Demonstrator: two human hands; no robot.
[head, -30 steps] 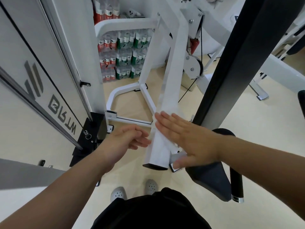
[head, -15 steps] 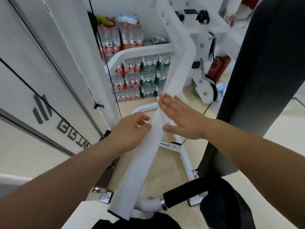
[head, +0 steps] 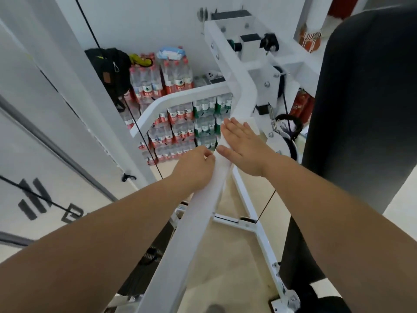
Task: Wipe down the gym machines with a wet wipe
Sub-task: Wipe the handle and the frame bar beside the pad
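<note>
One tall black pad fills the 3 o'clock side, and one grey-white panel with dark lettering fills the 9 o'clock side. Between them runs one white beam of the gym machine. Its long axis climbs from 6 o'clock toward 12 o'clock, then bends toward 11 o'clock at an elbow just above the hands. Two bare forearms reach in from 7 and 4 o'clock. The right hand lies flat on the beam, its fingers straight, close together and pointing to 11 o'clock, pressing one wet wipe against the metal. The wipe sits just below the elbow and shows only as a white edge beyond the fingertips and along the hand's 9 o'clock side; which way it runs cannot be told under the palm. The left hand meets the beam's 9 o'clock edge just beside the right thumb, with its fingers curled and its thumb tip on top, gripping that edge. Behind the beam, at 11 o'clock, are stacked packs of bottled water, too many to count, and one black backpack. One black cable crosses in front of the bottles.
</note>
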